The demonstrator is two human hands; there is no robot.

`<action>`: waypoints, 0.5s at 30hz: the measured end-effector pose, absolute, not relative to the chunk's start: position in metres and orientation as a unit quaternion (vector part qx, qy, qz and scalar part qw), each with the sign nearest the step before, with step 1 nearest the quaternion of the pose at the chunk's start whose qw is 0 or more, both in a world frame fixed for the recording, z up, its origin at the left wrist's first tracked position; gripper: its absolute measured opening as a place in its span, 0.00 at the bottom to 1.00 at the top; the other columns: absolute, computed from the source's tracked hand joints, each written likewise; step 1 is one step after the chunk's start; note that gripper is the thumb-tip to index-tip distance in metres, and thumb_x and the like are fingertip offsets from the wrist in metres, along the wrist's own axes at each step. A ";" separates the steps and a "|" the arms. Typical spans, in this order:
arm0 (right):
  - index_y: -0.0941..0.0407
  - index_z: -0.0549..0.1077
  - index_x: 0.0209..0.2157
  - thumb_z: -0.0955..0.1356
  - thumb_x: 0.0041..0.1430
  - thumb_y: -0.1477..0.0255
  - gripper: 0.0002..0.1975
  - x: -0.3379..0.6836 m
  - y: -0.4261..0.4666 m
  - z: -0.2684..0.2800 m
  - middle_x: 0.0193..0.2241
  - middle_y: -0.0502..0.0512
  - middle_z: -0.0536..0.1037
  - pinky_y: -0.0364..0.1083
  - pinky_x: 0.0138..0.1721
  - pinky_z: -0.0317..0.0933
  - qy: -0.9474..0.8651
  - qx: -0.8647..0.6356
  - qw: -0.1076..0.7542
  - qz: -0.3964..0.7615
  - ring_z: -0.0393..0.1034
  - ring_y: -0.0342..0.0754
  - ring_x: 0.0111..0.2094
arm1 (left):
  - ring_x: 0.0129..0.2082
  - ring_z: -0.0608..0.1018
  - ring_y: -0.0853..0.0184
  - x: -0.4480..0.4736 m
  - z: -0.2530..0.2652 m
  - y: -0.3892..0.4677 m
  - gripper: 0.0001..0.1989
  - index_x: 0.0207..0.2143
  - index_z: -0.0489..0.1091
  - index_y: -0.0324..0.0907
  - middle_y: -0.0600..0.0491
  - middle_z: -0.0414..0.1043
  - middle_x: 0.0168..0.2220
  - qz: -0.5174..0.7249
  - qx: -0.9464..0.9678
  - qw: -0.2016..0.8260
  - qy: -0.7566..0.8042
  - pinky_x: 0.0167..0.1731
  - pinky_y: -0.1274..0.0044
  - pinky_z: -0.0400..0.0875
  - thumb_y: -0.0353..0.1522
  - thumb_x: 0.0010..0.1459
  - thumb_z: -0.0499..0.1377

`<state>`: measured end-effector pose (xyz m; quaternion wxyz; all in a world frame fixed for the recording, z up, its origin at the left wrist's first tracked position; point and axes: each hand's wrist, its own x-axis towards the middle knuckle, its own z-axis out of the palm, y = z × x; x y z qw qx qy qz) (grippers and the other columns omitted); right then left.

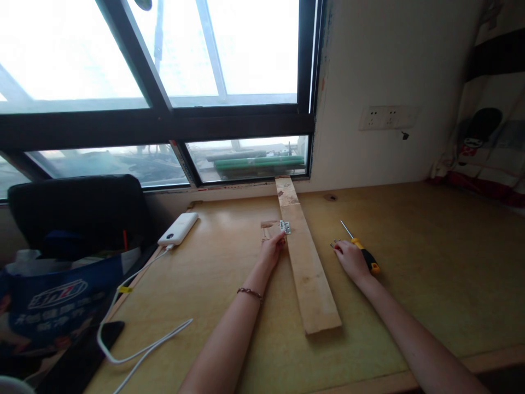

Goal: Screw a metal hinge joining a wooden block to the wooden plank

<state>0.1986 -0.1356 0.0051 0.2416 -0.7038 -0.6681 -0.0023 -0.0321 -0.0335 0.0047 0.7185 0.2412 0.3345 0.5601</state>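
Two bare forearms [229,334] reach in over the yellowish wooden desk [418,246], the left one wearing a thin, reddish-brown bracelet [250,294]. The left hand [273,251] lies just beside the left edge of a long, pale wooden plank [314,279], its fingers drawn together at the near edge of a small, silver-coloured metal hinge [286,227]; whether they grip it or only press on it, I cannot tell. The hinge lies partly on the plank and partly over a short, brown-marked wooden piece [267,225] to its left. The plank lies flat, its far end close to the dark-framed window [238,123] and its near end toward the person.

Apart from the plank, on its right, is the right hand [351,258], its fingers bent inward. Something thin shows at their tips, too small to name, and I cannot tell whether they are clamped on it. Right next to this hand lies a screwdriver with a yellow-and-black handle [371,261], its slim metal shaft pointing away from the person.

Near the desk's left edge, a white, rectangular power bank [179,228] joins a white cable [143,353].
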 end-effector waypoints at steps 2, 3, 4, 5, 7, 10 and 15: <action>0.58 0.69 0.30 0.60 0.56 0.76 0.07 0.199 -0.134 0.003 0.30 0.56 0.73 0.43 0.34 0.55 -0.660 -0.708 0.251 0.002 0.66 0.47 0.33 | 0.18 0.69 0.77 -0.032 0.005 -0.034 0.10 0.28 0.69 0.34 0.53 0.71 0.24 0.560 0.240 0.718 0.336 0.18 0.84 0.63 0.22 0.40 0.64; 0.58 0.69 0.32 0.60 0.56 0.76 0.07 0.199 -0.134 0.002 0.31 0.56 0.73 0.43 0.35 0.55 -0.657 -0.709 0.256 0.002 0.66 0.47 0.34 | 0.18 0.69 0.77 -0.032 0.005 -0.033 0.10 0.28 0.69 0.33 0.53 0.71 0.24 0.560 0.239 0.718 0.337 0.18 0.85 0.63 0.22 0.39 0.64; 0.58 0.69 0.34 0.60 0.56 0.76 0.07 0.199 -0.133 0.001 0.32 0.57 0.73 0.44 0.35 0.55 -0.655 -0.708 0.263 0.000 0.66 0.48 0.34 | 0.18 0.70 0.77 -0.032 0.005 -0.033 0.10 0.28 0.69 0.33 0.53 0.71 0.24 0.559 0.237 0.719 0.338 0.18 0.85 0.63 0.22 0.39 0.64; 0.59 0.68 0.35 0.59 0.57 0.76 0.08 0.199 -0.133 0.000 0.33 0.58 0.73 0.44 0.36 0.55 -0.654 -0.707 0.269 -0.004 0.66 0.48 0.35 | 0.19 0.70 0.77 -0.032 0.005 -0.033 0.10 0.28 0.69 0.33 0.52 0.71 0.24 0.559 0.236 0.719 0.338 0.18 0.85 0.64 0.22 0.39 0.64; 0.60 0.69 0.39 0.58 0.58 0.75 0.11 0.198 -0.132 -0.001 0.35 0.59 0.71 0.44 0.36 0.55 -0.654 -0.703 0.279 -0.013 0.65 0.48 0.36 | 0.19 0.70 0.77 -0.033 0.005 -0.033 0.10 0.28 0.69 0.33 0.52 0.72 0.24 0.559 0.232 0.720 0.339 0.19 0.85 0.64 0.22 0.39 0.65; 0.59 0.70 0.41 0.56 0.60 0.75 0.14 0.198 -0.132 -0.002 0.35 0.60 0.70 0.44 0.37 0.56 -0.666 -0.697 0.266 -0.024 0.64 0.48 0.37 | 0.19 0.70 0.77 -0.033 0.005 -0.033 0.10 0.28 0.70 0.33 0.52 0.72 0.25 0.558 0.230 0.722 0.339 0.19 0.85 0.65 0.22 0.39 0.65; 0.58 0.72 0.40 0.56 0.60 0.75 0.15 0.202 -0.132 -0.006 0.33 0.59 0.68 0.44 0.38 0.55 -0.677 -0.703 0.212 -0.053 0.62 0.49 0.36 | 0.19 0.70 0.77 -0.033 0.004 -0.033 0.10 0.28 0.70 0.33 0.53 0.71 0.24 0.558 0.230 0.720 0.341 0.19 0.85 0.64 0.22 0.38 0.65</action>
